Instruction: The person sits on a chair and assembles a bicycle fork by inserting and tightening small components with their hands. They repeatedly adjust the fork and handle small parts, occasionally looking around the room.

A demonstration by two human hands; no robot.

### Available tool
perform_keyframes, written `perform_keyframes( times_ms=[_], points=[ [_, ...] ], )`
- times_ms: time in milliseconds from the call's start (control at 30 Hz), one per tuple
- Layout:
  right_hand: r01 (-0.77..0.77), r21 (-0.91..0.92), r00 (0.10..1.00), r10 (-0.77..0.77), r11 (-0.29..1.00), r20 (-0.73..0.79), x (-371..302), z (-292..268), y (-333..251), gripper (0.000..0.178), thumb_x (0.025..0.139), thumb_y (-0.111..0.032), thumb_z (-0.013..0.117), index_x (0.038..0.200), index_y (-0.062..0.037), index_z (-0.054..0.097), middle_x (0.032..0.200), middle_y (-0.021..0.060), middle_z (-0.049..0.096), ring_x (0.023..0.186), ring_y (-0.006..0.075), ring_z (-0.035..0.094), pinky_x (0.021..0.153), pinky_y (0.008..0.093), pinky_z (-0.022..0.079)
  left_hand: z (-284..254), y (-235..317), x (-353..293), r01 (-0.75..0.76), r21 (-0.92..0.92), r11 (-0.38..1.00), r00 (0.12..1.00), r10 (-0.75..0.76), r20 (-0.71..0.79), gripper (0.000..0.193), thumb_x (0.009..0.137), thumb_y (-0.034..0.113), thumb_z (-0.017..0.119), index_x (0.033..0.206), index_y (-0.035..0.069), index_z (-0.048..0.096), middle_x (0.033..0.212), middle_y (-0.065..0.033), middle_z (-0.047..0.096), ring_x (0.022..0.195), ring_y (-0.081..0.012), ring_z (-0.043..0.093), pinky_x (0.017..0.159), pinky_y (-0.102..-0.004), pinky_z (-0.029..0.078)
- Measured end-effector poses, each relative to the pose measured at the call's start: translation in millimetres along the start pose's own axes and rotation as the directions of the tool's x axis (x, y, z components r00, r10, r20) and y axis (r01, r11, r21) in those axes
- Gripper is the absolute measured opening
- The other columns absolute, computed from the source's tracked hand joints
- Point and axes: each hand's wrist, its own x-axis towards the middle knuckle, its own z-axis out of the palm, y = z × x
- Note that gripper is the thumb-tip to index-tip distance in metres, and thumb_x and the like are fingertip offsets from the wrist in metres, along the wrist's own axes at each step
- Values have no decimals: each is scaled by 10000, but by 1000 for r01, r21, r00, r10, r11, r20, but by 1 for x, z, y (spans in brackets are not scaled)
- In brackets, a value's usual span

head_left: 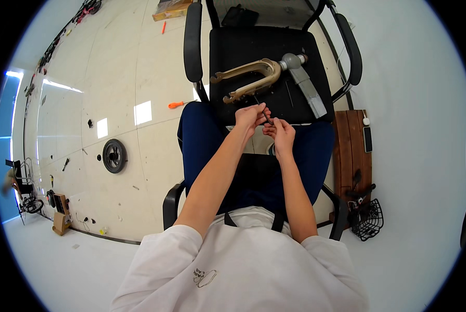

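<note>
Both my hands meet over the near edge of a black office chair's seat (233, 49), holding a thin dark hex key (265, 117) between them. Its upper part is pinched by my left hand (250, 116), while the fingers of my right hand (282, 136) close on its lower end. Just beyond them lies a tan bicycle fork (251, 72), its two legs pointing left. A grey rounded piece with a long grey block (308, 91) sits at the fork's right end; I cannot tell what it is. Between fork and block rests another thin dark key (289, 93).
An orange-handled screwdriver (176, 105) and a small black wheel (114, 155) lie on the tiled floor to the left. At right are a brown wooden bench (345, 151), a phone (367, 139) and a black wire basket (368, 221). Cardboard boxes (61, 221) stand far left.
</note>
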Motion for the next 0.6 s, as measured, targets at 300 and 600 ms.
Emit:
perform_keyframes(
  times_ms=[300, 600],
  points=[
    [-117, 168, 993, 117, 979, 9, -4, 3, -5, 228, 963, -180, 503, 973, 37, 571, 812, 118, 643, 700, 196, 656, 637, 279, 547, -1, -2, 1, 0, 59, 998, 999, 2, -36, 200, 844, 140, 690, 938, -24, 626, 841, -92, 652, 729, -175, 639, 652, -263, 545],
    [108, -141, 993, -114, 984, -35, -8, 12, -1, 166, 925, -64, 553, 1011, 73, 590, 835, 129, 663, 712, 173, 664, 628, 270, 553, -5, -1, -5, -69, 115, 991, 996, 75, -53, 249, 789, 151, 755, 915, -22, 627, 811, -90, 647, 704, -153, 630, 657, -257, 547]
  ],
)
